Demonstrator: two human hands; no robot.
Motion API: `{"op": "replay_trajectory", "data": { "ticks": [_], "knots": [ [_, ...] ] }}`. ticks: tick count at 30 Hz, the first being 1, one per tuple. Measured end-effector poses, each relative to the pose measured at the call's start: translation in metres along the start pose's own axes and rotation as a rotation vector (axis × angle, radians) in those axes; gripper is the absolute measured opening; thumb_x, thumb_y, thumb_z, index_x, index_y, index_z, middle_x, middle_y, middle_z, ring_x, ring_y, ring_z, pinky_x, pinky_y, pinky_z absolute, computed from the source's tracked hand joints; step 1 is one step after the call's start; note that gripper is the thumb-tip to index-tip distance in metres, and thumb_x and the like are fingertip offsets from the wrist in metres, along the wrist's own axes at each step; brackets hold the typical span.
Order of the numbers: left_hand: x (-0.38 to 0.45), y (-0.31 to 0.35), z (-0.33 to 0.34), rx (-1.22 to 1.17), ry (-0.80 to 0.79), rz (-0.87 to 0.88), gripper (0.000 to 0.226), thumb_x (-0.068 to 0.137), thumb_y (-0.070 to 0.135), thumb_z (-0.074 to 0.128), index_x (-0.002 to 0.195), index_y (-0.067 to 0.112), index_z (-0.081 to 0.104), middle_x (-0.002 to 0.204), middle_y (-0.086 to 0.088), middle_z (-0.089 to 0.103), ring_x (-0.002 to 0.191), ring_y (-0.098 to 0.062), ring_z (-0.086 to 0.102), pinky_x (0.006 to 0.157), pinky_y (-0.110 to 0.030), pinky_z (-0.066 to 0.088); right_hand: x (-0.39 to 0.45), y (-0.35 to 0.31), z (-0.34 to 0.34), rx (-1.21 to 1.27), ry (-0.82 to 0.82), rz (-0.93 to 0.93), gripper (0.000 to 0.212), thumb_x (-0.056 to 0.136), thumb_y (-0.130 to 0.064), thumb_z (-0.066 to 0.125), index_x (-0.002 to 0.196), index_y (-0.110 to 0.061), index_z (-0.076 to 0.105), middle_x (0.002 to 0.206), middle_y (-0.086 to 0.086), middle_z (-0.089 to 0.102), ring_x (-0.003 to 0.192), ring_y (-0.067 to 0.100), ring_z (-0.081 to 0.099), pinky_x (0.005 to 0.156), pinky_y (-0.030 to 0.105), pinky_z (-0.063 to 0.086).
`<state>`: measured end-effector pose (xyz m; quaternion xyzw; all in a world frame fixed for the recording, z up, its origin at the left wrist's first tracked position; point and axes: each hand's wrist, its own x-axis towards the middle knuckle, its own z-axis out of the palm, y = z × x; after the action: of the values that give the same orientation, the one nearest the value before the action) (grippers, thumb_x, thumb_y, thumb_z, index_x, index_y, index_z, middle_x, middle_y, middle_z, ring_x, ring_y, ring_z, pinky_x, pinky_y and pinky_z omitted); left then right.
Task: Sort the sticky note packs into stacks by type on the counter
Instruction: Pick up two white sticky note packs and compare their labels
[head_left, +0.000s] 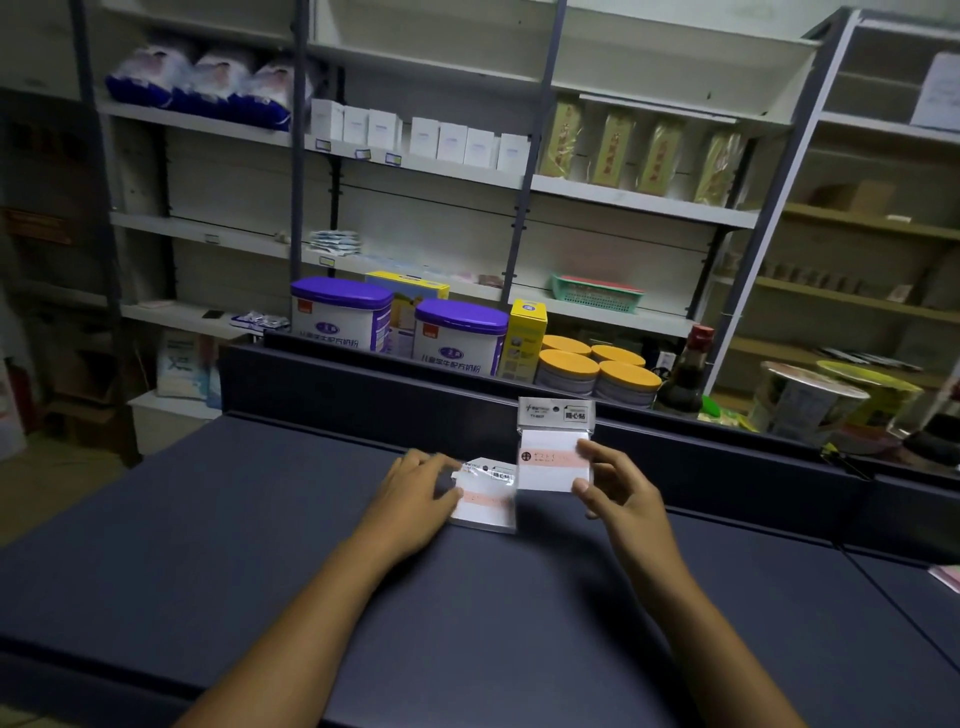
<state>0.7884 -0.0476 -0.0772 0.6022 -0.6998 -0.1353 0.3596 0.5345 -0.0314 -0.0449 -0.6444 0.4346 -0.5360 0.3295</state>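
Observation:
Two white sticky note packs with a pink band and a grey header card are in view. One pack (485, 501) lies flat on the dark blue counter (260, 545), and my left hand (415, 493) holds its left edge with fingers and thumb. The second pack (553, 449) is upright above the counter, just right of the first. My right hand (610, 483) pinches its right edge between thumb and fingers.
A raised dark ledge (363, 384) borders the counter's far side. Behind it stand purple-lidded tins (460, 335), orange-lidded jars (597, 371), a dark bottle (688, 371) and cup noodle tubs (810, 400). A pinkish item (948, 577) pokes in at the right edge.

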Motion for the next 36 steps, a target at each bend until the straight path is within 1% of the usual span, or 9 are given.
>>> {"op": "replay_trajectory", "data": {
  "ticks": [3,6,9,11,14,16,22,31,36],
  "knots": [
    [0.003,-0.011,-0.018,0.296,0.138,0.054,0.03,0.093,0.04,0.055,0.121,0.03,0.057,0.12,0.006,0.053,0.117,-0.015,0.047,0.1,-0.031,0.038,0.006,0.0,0.015,0.018,-0.047,0.029,0.036,0.092,-0.006,0.065,0.119,-0.031,0.064,0.112,0.01,0.066,0.097,0.019,0.061,0.068,0.02,0.052],
    [0.004,-0.018,-0.028,0.516,0.166,0.066,0.036,0.092,0.044,0.054,0.122,0.025,0.055,0.121,0.003,0.055,0.115,-0.017,0.049,0.097,-0.032,0.038,0.01,0.002,0.03,0.002,-0.103,0.072,0.032,0.093,-0.008,0.066,0.119,-0.027,0.064,0.113,0.006,0.068,0.101,0.016,0.064,0.075,0.023,0.054],
    [0.005,-0.017,-0.026,0.597,0.151,0.063,0.037,0.092,0.045,0.052,0.122,0.024,0.055,0.121,0.002,0.056,0.114,-0.018,0.05,0.097,-0.032,0.039,0.009,0.008,0.043,0.022,-0.161,0.136,0.028,0.093,-0.012,0.066,0.117,-0.026,0.066,0.111,0.011,0.068,0.092,0.017,0.066,0.064,0.026,0.051],
    [0.005,-0.017,-0.024,0.608,0.171,0.067,0.034,0.093,0.043,0.051,0.121,0.023,0.056,0.119,0.002,0.057,0.113,-0.019,0.05,0.095,-0.033,0.038,0.01,0.013,0.047,-0.016,-0.18,0.123,0.025,0.092,-0.016,0.068,0.113,-0.03,0.068,0.108,0.01,0.069,0.085,0.013,0.063,0.064,0.026,0.049],
    [0.006,-0.018,-0.021,0.618,0.173,0.075,0.033,0.094,0.04,0.05,0.122,0.024,0.055,0.12,0.002,0.058,0.113,-0.019,0.05,0.096,-0.033,0.037,0.012,0.018,0.047,-0.101,-0.181,0.066,0.024,0.09,-0.021,0.072,0.11,-0.033,0.069,0.102,0.002,0.07,0.086,0.006,0.062,0.077,0.027,0.048],
    [0.006,-0.019,-0.02,0.613,0.163,0.072,0.033,0.094,0.04,0.049,0.123,0.024,0.054,0.121,0.003,0.056,0.115,-0.018,0.049,0.097,-0.032,0.036,0.011,0.018,0.045,-0.153,-0.164,0.041,0.023,0.088,-0.025,0.074,0.109,-0.031,0.07,0.099,-0.003,0.07,0.088,0.002,0.061,0.082,0.022,0.048],
    [0.006,-0.02,-0.022,0.576,0.17,0.062,0.033,0.095,0.039,0.049,0.126,0.026,0.052,0.124,0.004,0.055,0.118,-0.016,0.047,0.098,-0.03,0.036,0.009,0.021,0.045,-0.348,-0.157,0.001,0.018,0.089,-0.03,0.072,0.107,-0.031,0.071,0.093,-0.007,0.067,0.085,-0.004,0.055,0.073,0.007,0.041],
    [0.002,-0.022,-0.021,0.495,0.177,0.042,0.031,0.095,0.037,0.052,0.122,0.024,0.055,0.122,0.003,0.057,0.116,-0.016,0.049,0.097,-0.032,0.038,0.009,0.029,0.048,-0.475,-0.171,-0.015,0.022,0.089,-0.028,0.072,0.111,-0.028,0.072,0.099,-0.007,0.063,0.1,0.008,0.053,0.076,0.001,0.037],
    [-0.002,-0.018,-0.02,0.434,0.174,0.042,0.028,0.094,0.035,0.053,0.12,0.025,0.056,0.119,0.004,0.057,0.113,-0.015,0.051,0.094,-0.031,0.042,0.008,0.032,0.047,-0.504,-0.193,-0.026,0.024,0.091,-0.031,0.07,0.115,-0.029,0.07,0.102,-0.006,0.058,0.1,0.007,0.052,0.08,0.002,0.037]
  ]
}}
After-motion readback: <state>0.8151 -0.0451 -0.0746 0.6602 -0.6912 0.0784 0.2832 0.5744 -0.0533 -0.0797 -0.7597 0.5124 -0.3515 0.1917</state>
